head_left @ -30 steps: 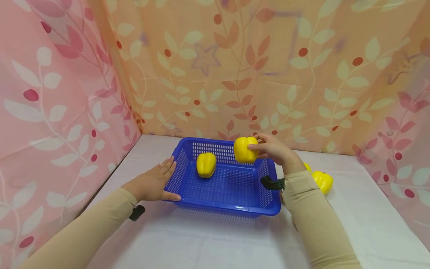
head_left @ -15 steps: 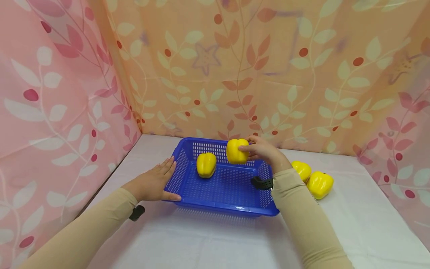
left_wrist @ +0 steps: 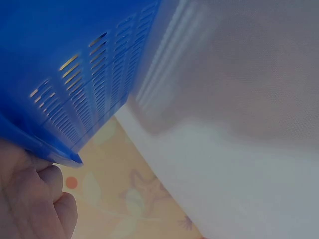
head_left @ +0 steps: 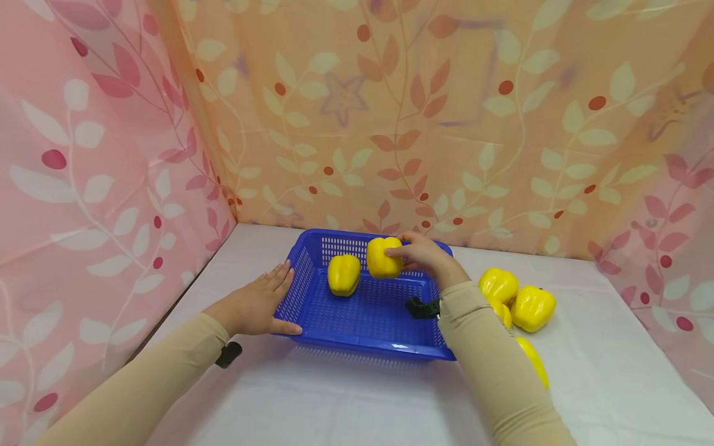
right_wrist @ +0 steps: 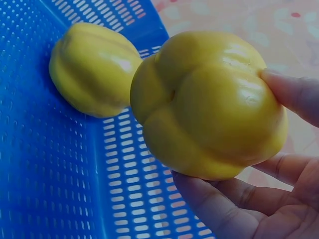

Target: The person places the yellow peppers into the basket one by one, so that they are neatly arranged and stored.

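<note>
My right hand (head_left: 426, 257) grips a yellow bell pepper (head_left: 382, 259) between thumb and fingers, over the back part of a blue plastic basket (head_left: 368, 350). The right wrist view shows the thumb on one side of this pepper and the fingertips (right_wrist: 192, 191) under the other, its lobed end facing the camera. A second yellow bell pepper (head_left: 343, 275) lies on the basket floor, left of the held one. Straight and spread, the fingers of my left hand (head_left: 253, 305) rest on the basket's left rim, with the thumb along the front corner.
Several more yellow bell peppers (head_left: 533, 308) lie on the white tablecloth (head_left: 602, 347) right of the basket, partly hidden by my right sleeve (head_left: 496, 359). Patterned cloth (head_left: 357, 124) hangs behind the table and at both sides.
My right hand has carried the pepper leftward and slightly down over the basket, toward the one inside. More peppers show at the right as the forearm shifted. My left hand stays put.
</note>
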### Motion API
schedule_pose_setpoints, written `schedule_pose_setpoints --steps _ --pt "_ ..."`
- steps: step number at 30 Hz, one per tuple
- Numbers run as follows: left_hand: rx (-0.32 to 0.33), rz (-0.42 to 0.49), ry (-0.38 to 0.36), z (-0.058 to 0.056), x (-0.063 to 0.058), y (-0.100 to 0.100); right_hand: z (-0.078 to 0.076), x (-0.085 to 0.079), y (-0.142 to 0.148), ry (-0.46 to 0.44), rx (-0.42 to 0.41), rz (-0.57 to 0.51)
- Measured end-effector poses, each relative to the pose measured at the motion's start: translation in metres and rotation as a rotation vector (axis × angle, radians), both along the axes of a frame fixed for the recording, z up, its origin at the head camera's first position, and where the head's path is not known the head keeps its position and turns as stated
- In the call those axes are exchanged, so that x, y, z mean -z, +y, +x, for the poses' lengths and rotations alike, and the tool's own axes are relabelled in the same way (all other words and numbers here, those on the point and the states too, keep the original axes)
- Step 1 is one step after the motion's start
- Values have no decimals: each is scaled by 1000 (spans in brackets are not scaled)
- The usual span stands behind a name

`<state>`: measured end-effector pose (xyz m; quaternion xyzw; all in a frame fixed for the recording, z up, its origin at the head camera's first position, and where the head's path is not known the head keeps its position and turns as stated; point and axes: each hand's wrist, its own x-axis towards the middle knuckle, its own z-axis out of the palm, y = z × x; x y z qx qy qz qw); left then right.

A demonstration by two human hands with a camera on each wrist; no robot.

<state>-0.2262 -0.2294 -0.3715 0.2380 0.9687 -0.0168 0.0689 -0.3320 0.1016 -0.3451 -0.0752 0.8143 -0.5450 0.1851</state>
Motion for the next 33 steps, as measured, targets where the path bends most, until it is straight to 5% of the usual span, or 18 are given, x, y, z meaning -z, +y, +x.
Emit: schedule_pose_setpoints --steps 33 --pt "16 6 8 0 -1 0 -18 32 -21 -65 17 152"
